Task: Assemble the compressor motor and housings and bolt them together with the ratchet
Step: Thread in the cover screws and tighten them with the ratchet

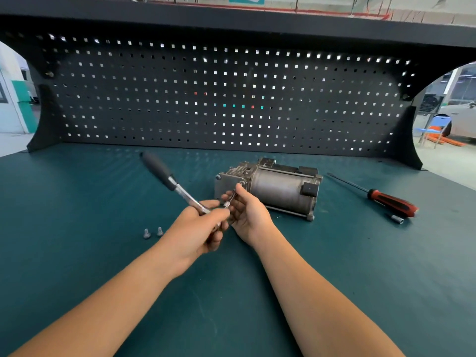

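Mid-table, toward the back edge: compressor [273, 188] lying on its side, motor and housings apparently already joined. Just in front, left hand [198, 228] with fingers curled round the ratchet [164, 173] near its head, handle angled toward the far left corner. Right hand [247, 212] pinching a slim metal piece [230, 199] at the ratchet head; bit or bolt, hard to tell. Loose bolts [146, 233], two, standing on the table [77, 202] left of the hands, so bolting judged unfinished. Near the right edge, screwdriver [391, 202] and small socket [398, 219], untouched.
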